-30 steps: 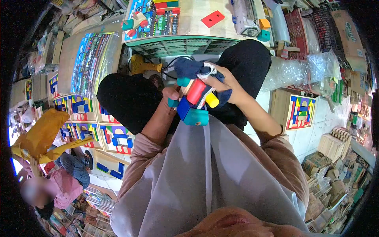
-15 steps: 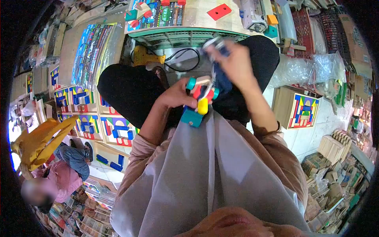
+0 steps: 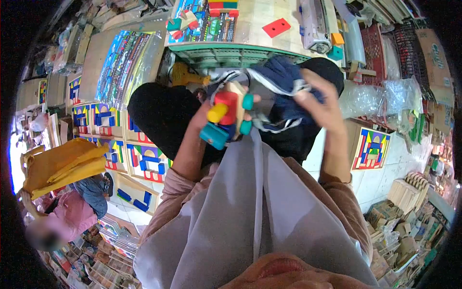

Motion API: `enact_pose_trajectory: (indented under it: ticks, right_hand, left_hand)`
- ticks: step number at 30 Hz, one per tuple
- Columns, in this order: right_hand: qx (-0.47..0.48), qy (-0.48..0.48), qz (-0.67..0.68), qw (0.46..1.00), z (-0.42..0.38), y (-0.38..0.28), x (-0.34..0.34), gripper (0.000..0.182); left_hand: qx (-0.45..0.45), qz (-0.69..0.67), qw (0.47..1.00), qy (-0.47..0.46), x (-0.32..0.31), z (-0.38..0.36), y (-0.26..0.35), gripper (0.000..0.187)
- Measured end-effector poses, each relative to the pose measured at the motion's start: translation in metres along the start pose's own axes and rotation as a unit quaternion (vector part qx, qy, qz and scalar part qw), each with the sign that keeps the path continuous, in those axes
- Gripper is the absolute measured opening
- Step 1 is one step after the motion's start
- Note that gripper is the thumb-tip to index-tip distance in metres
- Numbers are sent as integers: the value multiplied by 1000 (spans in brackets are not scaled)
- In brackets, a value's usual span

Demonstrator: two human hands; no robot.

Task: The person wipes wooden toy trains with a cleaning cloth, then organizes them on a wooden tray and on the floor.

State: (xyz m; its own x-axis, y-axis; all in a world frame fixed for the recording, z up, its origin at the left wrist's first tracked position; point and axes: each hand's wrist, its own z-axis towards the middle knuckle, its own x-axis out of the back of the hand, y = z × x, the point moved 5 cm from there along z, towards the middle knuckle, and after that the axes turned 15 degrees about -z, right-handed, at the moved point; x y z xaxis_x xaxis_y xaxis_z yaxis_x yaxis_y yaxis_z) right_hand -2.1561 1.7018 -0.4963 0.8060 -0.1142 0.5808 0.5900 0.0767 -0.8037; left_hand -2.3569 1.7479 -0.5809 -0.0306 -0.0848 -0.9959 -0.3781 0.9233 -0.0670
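My hands work over the lap: the left hand [image 3: 200,116] is curled round a wooden toy [image 3: 225,102], with fingertips showing past its right side, while the right hand [image 3: 323,101] pinches a dark blue cloth [image 3: 281,70] between thumb and fingers.

The cloth fills the space to the right of the toy and hides part of the right knee [image 3: 332,66]; the left knee [image 3: 154,115] closes off the other side. Beyond them I see a green crate [image 3: 216,54] under the far desk [image 3: 252,19]. On that desk lie a red plate with two holes [image 3: 276,28], a small toy vehicle [image 3: 182,24] on printed sheets and, at the right edge, an orange block [image 3: 337,38]. A yellow tool [image 3: 185,74] sits just beyond the left hand. Wooden trays [image 3: 124,139] of coloured blocks stand on the left, another tray [image 3: 347,139] on the right, near some bubble wrap [image 3: 361,91]. At the far left a co-worker in pink [image 3: 74,212] holds yellow sheeting [image 3: 65,166].

The toy sits above my lap, slightly left of centre, and is tilted. Its body is red, with a yellow cylinder jutting toward me, a teal block at the near end, a plain wood strip on the right and teal wheels along that strip. My grip and the toy's angle hide its underside.
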Motion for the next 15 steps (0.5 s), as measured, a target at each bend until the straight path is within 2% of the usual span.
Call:
enact_pose_trajectory:
  ticks: [1, 2, 3, 4, 6, 7, 8, 9, 10, 11, 12, 13, 14, 15]
  right_hand:
    - [102, -9, -86, 991, 7, -22, -18, 27]
    - [125, -33, -138, 982, 7, -36, -44, 28]
    - [106, -12, -31, 994, 10, -42, -68, 28]
    - [123, 34, -60, 990, 11, -50, -69, 30]
    - [184, -12, -117, 976, 0, -54, -60, 29]
    - [181, -88, -119, 972, -10, -49, -57, 28]
    - [177, -164, -123, 963, -21, -43, -51, 27]
    - [129, -209, -67, 967, -30, -36, -36, 27]
    - [79, -253, -13, 964, -37, -31, -19, 28]
    - [86, -202, 16, 975, -39, -31, 10, 34]
    - [92, -149, 45, 984, -39, -34, 32, 42]
    - [55, 14, 164, 985, -36, -43, 44, 42]
    - [14, 176, 275, 945, -38, -45, 50, 44]
    - [23, 234, 194, 952, -37, -41, 49, 45]
  left_hand:
    - [-1, 129, 991, 16, 24, -2, 7, 54]
    - [-113, 338, 929, 98, 33, -4, 14, 51]
    - [-146, 291, 942, 87, 52, -1, 25, 46]
    - [-179, 242, 950, 78, 74, -2, 36, 41]
    - [-219, 189, 943, 168, 106, -11, 49, 40]
    - [-221, 369, 883, 187, 77, -10, 56, 49]
    - [-214, 535, 792, 201, 40, -7, 62, 58]
    - [-221, 365, 892, 152, 27, -5, 64, 64]
    - [-219, 179, 955, 93, 16, -3, 64, 70]
    - [-224, 95, 970, 16, 2, -2, 58, 86]
    - [-209, 57, 973, -73, 12, 5, 57, 95]
    - [-266, 80, 960, -40, -3, 11, 51, 95]
    - [-321, 102, 941, -8, -18, 14, 47, 95]
    - [-224, 127, 962, -89, -3, 16, 49, 91]
